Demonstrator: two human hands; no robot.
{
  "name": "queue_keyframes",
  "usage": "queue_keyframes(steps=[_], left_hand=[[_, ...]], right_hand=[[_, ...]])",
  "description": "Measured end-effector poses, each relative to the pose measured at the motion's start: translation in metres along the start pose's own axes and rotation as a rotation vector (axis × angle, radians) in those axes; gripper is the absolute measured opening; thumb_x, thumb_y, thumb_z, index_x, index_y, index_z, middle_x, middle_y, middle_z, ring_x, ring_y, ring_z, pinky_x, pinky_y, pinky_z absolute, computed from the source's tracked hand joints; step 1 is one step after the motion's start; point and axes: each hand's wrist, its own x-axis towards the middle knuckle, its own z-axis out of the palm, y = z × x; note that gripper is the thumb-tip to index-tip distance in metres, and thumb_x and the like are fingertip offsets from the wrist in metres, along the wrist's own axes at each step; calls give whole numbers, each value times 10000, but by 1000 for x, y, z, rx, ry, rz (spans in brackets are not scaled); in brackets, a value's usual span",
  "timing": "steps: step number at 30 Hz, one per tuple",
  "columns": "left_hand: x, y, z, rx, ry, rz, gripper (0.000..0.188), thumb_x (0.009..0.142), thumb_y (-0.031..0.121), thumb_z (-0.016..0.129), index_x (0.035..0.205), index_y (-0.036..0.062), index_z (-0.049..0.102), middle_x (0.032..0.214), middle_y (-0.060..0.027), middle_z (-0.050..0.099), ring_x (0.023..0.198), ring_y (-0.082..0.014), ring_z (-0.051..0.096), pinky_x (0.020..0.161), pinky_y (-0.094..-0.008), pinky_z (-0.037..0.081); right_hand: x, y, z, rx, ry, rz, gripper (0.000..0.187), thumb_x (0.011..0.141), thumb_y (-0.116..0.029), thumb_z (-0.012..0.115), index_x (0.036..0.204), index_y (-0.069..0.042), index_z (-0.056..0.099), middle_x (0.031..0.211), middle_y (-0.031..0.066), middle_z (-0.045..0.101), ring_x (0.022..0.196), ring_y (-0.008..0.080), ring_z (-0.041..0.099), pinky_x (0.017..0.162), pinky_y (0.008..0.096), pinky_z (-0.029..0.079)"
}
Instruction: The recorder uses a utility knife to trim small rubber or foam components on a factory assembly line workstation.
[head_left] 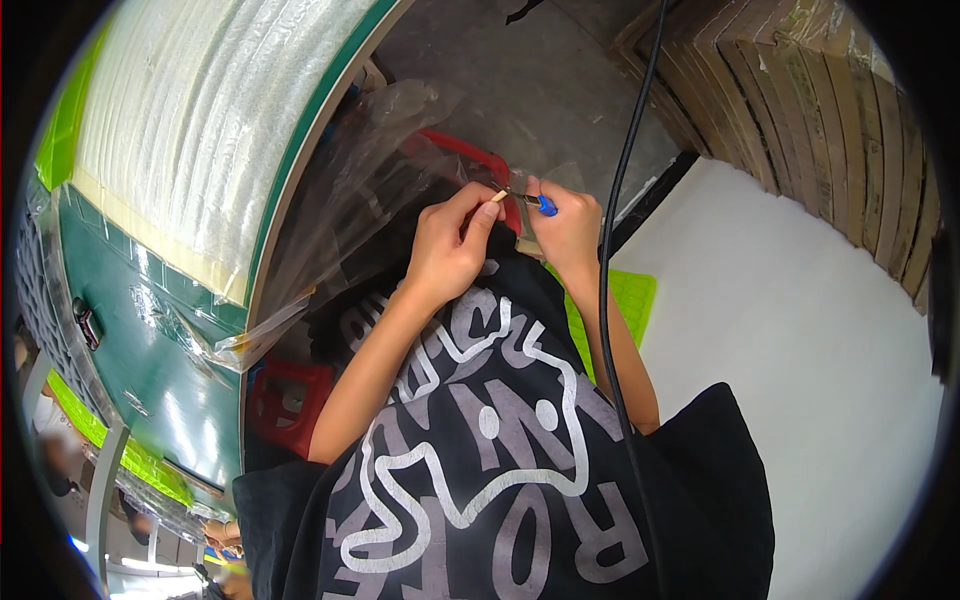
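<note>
My left hand (447, 245) is closed in a pinch on a small pale stick-like piece (498, 196), held up in front of my chest. Just to its right, my right hand (568, 228) grips a small tool with a blue handle (546, 206) and a dark, narrow metal part. The metal part points left and reaches the tip of the pale piece, or very near it; whether they touch I cannot tell. Fingers hide much of the tool, so its exact kind is unclear.
A green table (180, 290) on the left bears white foam sheets (210, 120). Clear plastic film (350, 180) hangs at its edge. Red plastic (470, 150) lies beyond my hands. Stacked cardboard (800, 110) and a white surface (780, 290) are right. A black cable (622, 160) hangs before my right arm.
</note>
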Motion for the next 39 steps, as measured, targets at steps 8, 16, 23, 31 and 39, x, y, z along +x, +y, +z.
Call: queue_keyframes(steps=[8, 16, 23, 31, 39], left_hand=[[1, 1, -1, 3, 0, 7, 170, 860, 154, 479, 771, 20, 536, 579, -6, 429, 532, -82, 379, 496, -226, 295], [3, -4, 0, 39, 19, 16, 121, 851, 100, 491, 801, 6, 548, 555, -74, 471, 479, -126, 415, 471, -266, 332], [4, -21, 3, -96, 108, -160, 158, 864, 134, 479, 782, 17, 545, 562, -19, 430, 514, -92, 383, 488, -251, 313], [12, -33, -3, -164, 157, -371, 170, 849, 148, 480, 749, 24, 541, 577, -16, 444, 536, -92, 398, 503, -246, 319], [3, -16, 6, -123, 43, -191, 207, 871, 169, 464, 747, 16, 528, 572, -26, 425, 551, -80, 382, 504, -242, 313]], right_hand=[[2, -1, -1, 18, 1, -18, 246, 761, -151, 627, 593, -2, 526, 525, 183, 483, 488, 360, 504, 430, 375, 358], [0, 0, 7, -92, 41, 12, 238, 784, -146, 597, 591, -15, 546, 520, 173, 504, 485, 352, 524, 433, 384, 380], [-5, -1, 43, -67, 121, 157, 169, 780, -157, 587, 634, -73, 606, 544, 167, 535, 521, 355, 552, 470, 410, 418], [-1, 3, 62, -237, -59, 266, 93, 677, -146, 565, 696, -95, 641, 656, 156, 609, 632, 345, 599, 589, 425, 472], [24, 58, 39, -337, -50, 591, 235, 734, -255, 559, 674, -40, 633, 679, 210, 595, 698, 379, 593, 637, 456, 469]])
